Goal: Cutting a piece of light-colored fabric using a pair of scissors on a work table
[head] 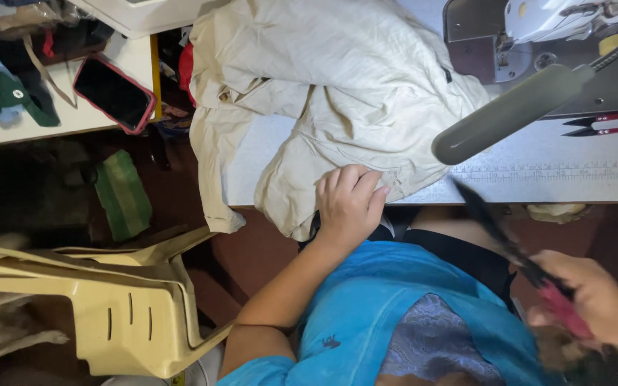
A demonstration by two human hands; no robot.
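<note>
Head view: left hand (pixel 348 204) presses cream garment (pixel 337 100) at the table (pixel 538 179) edge.
Fingers curled, gripping the cloth; right hand (pixel 591 297) clenched round what looks like blurred dark scissors (pixel 509 243), red-handled, off the table.

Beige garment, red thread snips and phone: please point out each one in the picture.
Beige garment (pixel 337 78): head view, on its creased middle.
Red thread snips (pixel 609 124): head view, on the red handle.
Phone (pixel 114 93): head view, on the dark screen.
</note>
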